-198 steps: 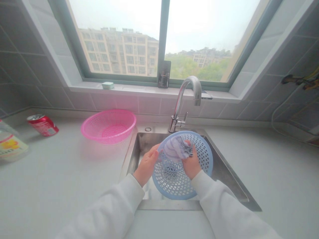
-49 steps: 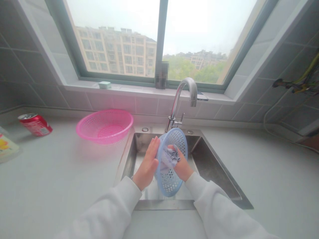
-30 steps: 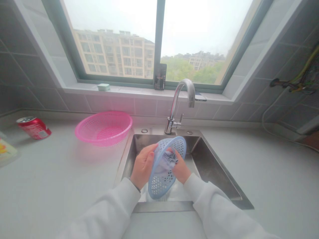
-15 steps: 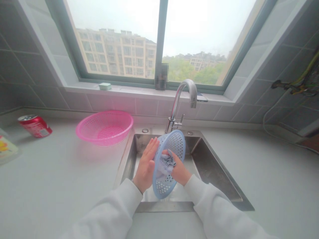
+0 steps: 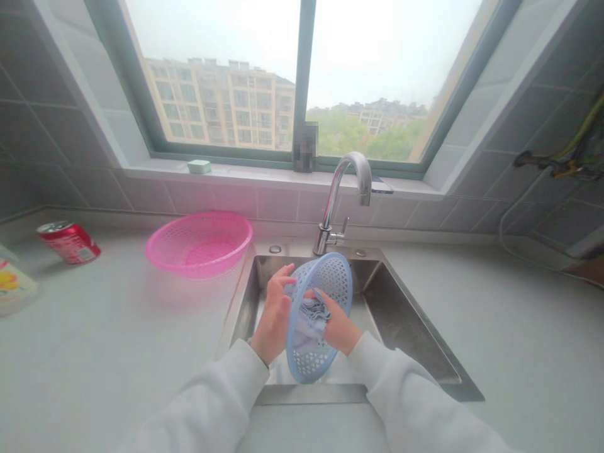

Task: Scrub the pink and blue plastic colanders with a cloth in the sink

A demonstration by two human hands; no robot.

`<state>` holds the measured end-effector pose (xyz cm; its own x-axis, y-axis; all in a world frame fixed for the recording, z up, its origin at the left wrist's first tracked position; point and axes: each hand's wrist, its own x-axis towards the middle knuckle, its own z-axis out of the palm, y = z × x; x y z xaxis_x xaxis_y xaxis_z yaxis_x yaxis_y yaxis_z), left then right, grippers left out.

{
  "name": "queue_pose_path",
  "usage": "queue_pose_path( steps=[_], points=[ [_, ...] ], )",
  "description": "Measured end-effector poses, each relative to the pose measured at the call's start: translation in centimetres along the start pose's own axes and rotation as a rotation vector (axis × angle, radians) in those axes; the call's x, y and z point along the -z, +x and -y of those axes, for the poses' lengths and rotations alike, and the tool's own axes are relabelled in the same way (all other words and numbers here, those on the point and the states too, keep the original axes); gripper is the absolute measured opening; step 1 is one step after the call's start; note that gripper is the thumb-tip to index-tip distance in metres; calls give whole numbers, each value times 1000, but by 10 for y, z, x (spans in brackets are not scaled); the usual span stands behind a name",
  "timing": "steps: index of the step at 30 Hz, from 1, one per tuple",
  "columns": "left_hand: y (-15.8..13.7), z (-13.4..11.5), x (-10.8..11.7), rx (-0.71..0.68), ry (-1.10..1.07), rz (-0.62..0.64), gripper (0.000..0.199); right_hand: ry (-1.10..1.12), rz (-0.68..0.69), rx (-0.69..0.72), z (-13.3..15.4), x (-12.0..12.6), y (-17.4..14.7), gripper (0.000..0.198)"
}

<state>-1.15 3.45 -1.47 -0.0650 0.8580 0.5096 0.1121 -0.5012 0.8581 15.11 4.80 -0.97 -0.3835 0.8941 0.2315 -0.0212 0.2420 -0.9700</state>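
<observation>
A light-blue plastic strainer basket (image 5: pixel 341 277) with cut-out holes is held tilted on its side above the steel sink (image 5: pixel 406 314), its opening facing right. My left hand (image 5: pixel 274 314) supports it from the outer side, fingers slightly bent against the basket and partly hidden behind its rim. Inside the basket, my right hand (image 5: pixel 340 324) grips a bunched pale cloth (image 5: pixel 311 321) with grey-blue folds and presses it to the inner wall. Part of the right fingers is covered by the cloth. Behind the basket stands the chrome faucet (image 5: pixel 361 173); no water shows from its spout.
A pink plastic basket (image 5: pixel 201 248) sits on the white counter (image 5: pixel 117 352) left of the sink. Further left are a red drink can (image 5: pixel 70 242) and a partly visible container (image 5: pixel 14 283). On the window sill lie a green-white block (image 5: pixel 199 166) and a flat dark object (image 5: pixel 381 187).
My left fingers, flat and stretched before, are now more bent and a little lower. The basket has dropped slightly and turned a bit, while my right hand keeps its hold on the cloth.
</observation>
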Motion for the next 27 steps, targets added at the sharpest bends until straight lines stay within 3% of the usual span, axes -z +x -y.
queue_pose_path(
  steps=[4, 8, 13, 19, 27],
  points=[
    [3, -4, 3, -5, 171, -41, 70, 58, -105, -10, 4, -1, -2, 33],
    [2, -5, 3, -27, 181, 88, 70, 99, -281, -45, 3, 3, 0, 33],
    [-2, -1, -3, -53, 237, 200, 61, 348, -423, -58, -3, 8, 6, 50],
    [-5, -1, -7, -5, 88, 261, 55, 359, -377, -51, -3, 8, 4, 49],
    [-2, -1, -1, 17, -105, 127, 58, 72, -196, -34, 12, 2, -3, 37]
  ],
)
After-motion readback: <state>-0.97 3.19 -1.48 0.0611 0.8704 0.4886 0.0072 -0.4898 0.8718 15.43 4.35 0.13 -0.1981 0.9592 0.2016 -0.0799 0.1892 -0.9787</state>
